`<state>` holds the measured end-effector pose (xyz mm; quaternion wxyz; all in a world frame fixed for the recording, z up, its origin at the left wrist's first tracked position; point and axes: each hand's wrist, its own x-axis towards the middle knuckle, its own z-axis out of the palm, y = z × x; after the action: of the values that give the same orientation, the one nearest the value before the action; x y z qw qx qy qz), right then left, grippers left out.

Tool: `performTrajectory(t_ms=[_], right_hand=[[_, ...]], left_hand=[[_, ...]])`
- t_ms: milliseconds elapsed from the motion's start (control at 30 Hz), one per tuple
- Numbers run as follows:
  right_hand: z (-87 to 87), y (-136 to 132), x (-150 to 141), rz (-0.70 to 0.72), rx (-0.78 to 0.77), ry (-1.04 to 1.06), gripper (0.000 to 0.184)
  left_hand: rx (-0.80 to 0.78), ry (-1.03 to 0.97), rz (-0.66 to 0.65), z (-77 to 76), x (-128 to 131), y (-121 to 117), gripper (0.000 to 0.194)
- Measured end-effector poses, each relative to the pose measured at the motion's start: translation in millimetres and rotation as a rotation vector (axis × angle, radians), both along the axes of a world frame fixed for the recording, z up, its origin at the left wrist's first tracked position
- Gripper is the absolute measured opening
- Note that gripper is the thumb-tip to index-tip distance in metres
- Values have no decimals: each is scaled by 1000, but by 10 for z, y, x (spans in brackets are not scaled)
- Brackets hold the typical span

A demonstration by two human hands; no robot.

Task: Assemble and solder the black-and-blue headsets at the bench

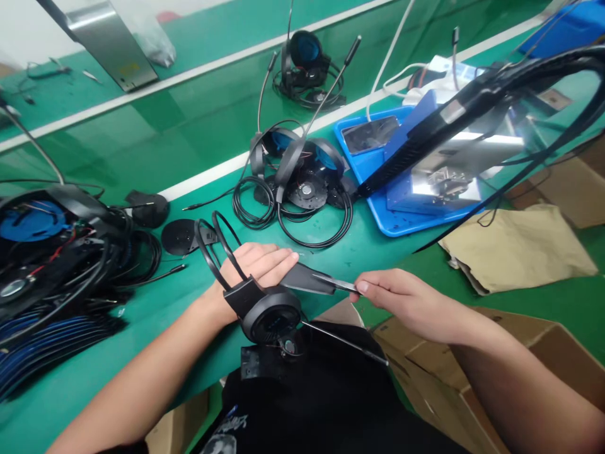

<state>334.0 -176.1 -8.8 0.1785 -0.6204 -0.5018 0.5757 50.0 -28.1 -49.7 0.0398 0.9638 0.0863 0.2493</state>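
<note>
My left hand [255,268] sits inside the loops of a black headset's double headband [212,249], holding the headset over the green bench. The headset's round ear cup [271,317] hangs below my wrist, and its thin boom microphone [345,343] points right. A flat black plastic piece [307,279] lies against my left fingertips. My right hand [401,302] pinches slim metal tweezers [335,284], whose tips touch that piece. Whether the piece belongs to the headset is hidden.
Several finished headsets with coiled cables lie on the green bench mat [359,252], and a heap of them [61,277] fills the left. A blue tray [363,202] holds a metal fixture. A cardboard box [449,353] stands at lower right, beside a tan paper bag [515,252].
</note>
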Motion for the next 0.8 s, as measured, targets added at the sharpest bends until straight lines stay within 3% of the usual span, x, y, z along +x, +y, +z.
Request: performTrajectory(t_ms=[133,333,467,567,800], right_hand=[[9,-31,35,-14,42,-71,53],[-117,-121,-180,-116,407,-204,40],[-202,-93,-303,-84,500,-198,40],[-198,-39,-317,-64,468,-142,43],[-168,19,-256,-58,218,136,48]], left_hand=[[30,-13,39,1,-1,-4,36],[7,-62,71,-39,4,8,35],[46,-125,62,-153,41,4,36],[49,-146,63,-186,42,5,34],[-16,-80,61,-89,3,-16,30]])
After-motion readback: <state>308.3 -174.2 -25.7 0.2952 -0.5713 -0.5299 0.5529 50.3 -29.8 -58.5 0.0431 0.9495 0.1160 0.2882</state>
